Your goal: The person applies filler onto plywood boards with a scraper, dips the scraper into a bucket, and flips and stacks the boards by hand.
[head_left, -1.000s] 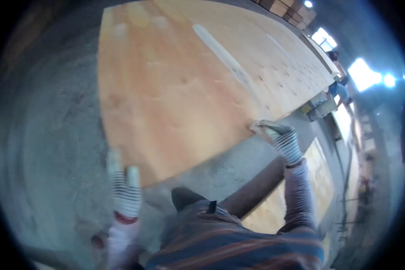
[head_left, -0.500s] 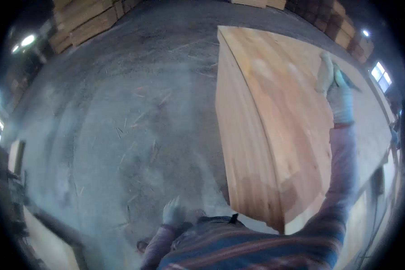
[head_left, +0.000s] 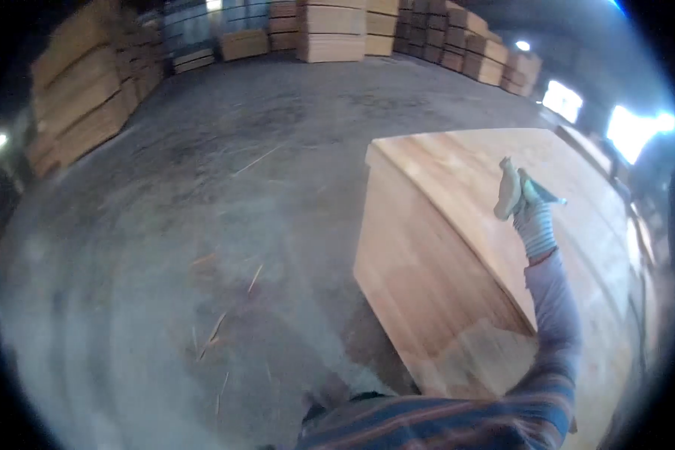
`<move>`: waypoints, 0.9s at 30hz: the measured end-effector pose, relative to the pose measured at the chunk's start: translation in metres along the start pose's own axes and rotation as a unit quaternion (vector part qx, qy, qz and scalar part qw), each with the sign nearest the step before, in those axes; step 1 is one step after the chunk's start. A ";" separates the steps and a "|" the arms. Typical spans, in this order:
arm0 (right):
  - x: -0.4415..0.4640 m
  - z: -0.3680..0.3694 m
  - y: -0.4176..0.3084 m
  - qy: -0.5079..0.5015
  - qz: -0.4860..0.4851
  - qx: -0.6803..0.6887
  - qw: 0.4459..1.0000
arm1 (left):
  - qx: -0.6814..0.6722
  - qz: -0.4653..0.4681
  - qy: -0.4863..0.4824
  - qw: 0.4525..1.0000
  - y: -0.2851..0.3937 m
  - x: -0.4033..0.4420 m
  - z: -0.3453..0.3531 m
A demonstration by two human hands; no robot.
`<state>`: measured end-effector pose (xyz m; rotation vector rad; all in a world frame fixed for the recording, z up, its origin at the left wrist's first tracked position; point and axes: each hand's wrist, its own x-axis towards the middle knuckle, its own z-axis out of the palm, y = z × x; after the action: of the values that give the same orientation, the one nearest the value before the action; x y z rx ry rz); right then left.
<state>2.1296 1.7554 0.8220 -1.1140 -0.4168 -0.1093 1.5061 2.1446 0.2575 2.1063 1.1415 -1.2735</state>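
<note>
My right hand (head_left: 535, 225), in a striped pale glove, is held over the top of a large box-shaped stack of wood (head_left: 435, 270). Its fingers are closed around a pale, elongated object (head_left: 508, 191), whose kind I cannot make out. A greenish pointed shape (head_left: 544, 193) sticks out to the right of the fingers; blur hides whether it belongs to the same object. Light wood grain shows on the stack's top sheet (head_left: 457, 169), with a dark seam along its edge. My left hand is out of view.
Grey concrete floor (head_left: 165, 225) with scattered wood splinters (head_left: 214, 334) lies left of the stack. Tall piles of boards stand at the left (head_left: 79, 90) and far back (head_left: 334, 30). Bright windows (head_left: 562, 101) are at the right.
The view has tilted up, bringing the far piles into sight. My left hand, seen low down before, has dropped out of view. My right hand keeps the pale object over the stack.
</note>
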 end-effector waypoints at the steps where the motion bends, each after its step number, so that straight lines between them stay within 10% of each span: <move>1: 0.015 0.007 0.012 0.016 0.005 -0.008 1.000 | 0.026 0.018 0.016 0.999 0.007 0.028 -0.042; 7: 0.036 0.088 0.102 0.133 0.000 -0.116 0.984 | -0.046 0.260 0.294 0.918 0.127 0.160 -0.405; 10: 0.079 0.075 0.148 0.197 -0.040 -0.179 0.963 | -0.074 0.479 0.434 0.759 0.262 0.172 -0.538; 20: 0.192 0.128 0.242 0.360 -0.037 -0.255 0.897 | -0.046 0.779 0.292 0.553 0.580 0.083 -0.771; 27: 0.268 0.149 0.275 0.570 -0.057 -0.356 0.738 | 0.057 0.923 0.099 0.367 0.792 0.120 -0.874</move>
<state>2.4157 2.0417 0.7464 -1.5293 0.7515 -1.0823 2.6395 2.3548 0.5369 1.7958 -1.3920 0.2007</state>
